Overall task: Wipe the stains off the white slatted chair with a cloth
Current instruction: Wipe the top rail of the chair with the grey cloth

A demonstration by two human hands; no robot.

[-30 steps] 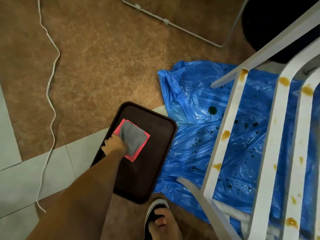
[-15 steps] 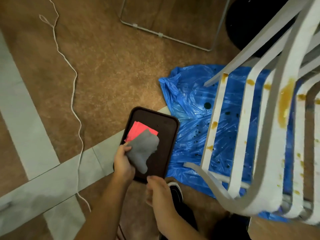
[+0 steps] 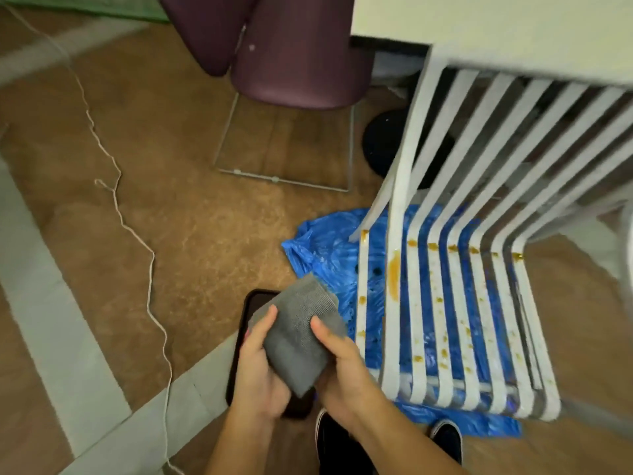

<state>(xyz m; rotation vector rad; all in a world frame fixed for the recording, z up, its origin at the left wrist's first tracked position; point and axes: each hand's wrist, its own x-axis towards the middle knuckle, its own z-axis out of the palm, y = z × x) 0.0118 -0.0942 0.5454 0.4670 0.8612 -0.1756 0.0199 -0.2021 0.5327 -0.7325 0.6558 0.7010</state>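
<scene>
A grey cloth (image 3: 298, 332) is held in front of me by both hands, above the dark tray (image 3: 251, 305). My left hand (image 3: 258, 370) grips its left side with the thumb on top. My right hand (image 3: 342, 368) grips its right side, thumb pressed onto the fabric. To the right stands the white slatted chair (image 3: 455, 303), about a hand's width from the cloth. Orange-brown stains (image 3: 394, 277) run along the bend between seat and back and speckle the seat slats.
A blue plastic sheet (image 3: 325, 255) lies under the chair. A purple chair (image 3: 291, 53) with a wire frame stands behind. A white cord (image 3: 137, 241) snakes across the brown floor at left. My dark shoes (image 3: 445, 440) are at the bottom. A white tabletop (image 3: 513, 29) overhangs top right.
The grey cloth has been lifted off the tray and my right hand has joined the left on it. My view has risen, showing the chair's seat and back.
</scene>
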